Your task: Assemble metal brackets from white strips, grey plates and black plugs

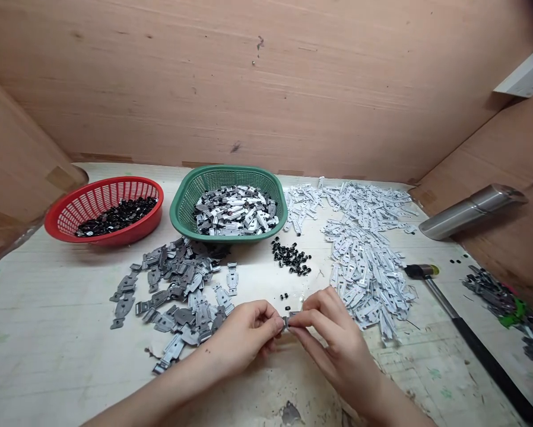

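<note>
While both hands meet low over the counter [57, 308], a small metal piece [286, 322] sits between them, held just above the near middle of the surface. On its left side, the left hand [251, 329] pinches it between thumb and curled fingers; from the other side, the right hand [333, 335] pinches it too, thumb and forefinger pressed together at its edge (most of the piece is hidden by the fingertips, so I can't make out its shape). Just beyond the fingers lie a few loose black bits [285, 296], and farther back a pile of small black parts [292, 257]. Grey metal plates [181, 279] are heaped to the left of the hands, long pale strips [364, 267] spread widely to the right. Behind the grey heap stands a green basket [231, 238] filled with mixed grey and white pieces [237, 210]; beside it, a red basket [124, 238] holds shiny black pieces [119, 216]. Over to the right, a hammer [482, 350] lies slantwise, its head near the strips, with a metal cylinder [469, 212] leaning beyond it.
</note>
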